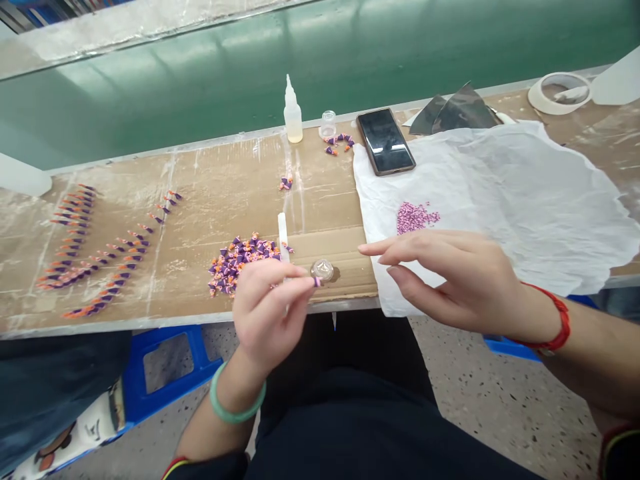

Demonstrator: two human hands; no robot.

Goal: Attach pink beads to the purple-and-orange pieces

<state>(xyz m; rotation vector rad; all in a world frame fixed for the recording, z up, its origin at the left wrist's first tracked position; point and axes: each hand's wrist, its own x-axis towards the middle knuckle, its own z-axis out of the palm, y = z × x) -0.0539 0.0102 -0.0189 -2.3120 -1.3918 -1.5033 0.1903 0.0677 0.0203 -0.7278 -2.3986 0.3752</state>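
My left hand [270, 303], with a green bangle on the wrist, is closed in a pinch on a tiny purple piece [317, 282] at its fingertips, right beside a small clear cap [323, 269] on the cardboard. My right hand [450, 273], with a red cord on the wrist, hovers with fingers stretched out and apart over the near edge of a white sheet [525, 193], holding nothing. A heap of small purple-and-orange pieces [240, 260] lies just left of my left hand. A white stick [283, 233] lies beside that heap.
Rows of finished purple-orange pieces [95, 260] line the left of the cardboard bench [225, 187]. A glue bottle [293, 113], a small clear jar [328, 124], a phone [385, 141], a pink bead pile [415, 217] and a tape roll [560, 92] lie further back. A blue stool [165, 367] stands below.
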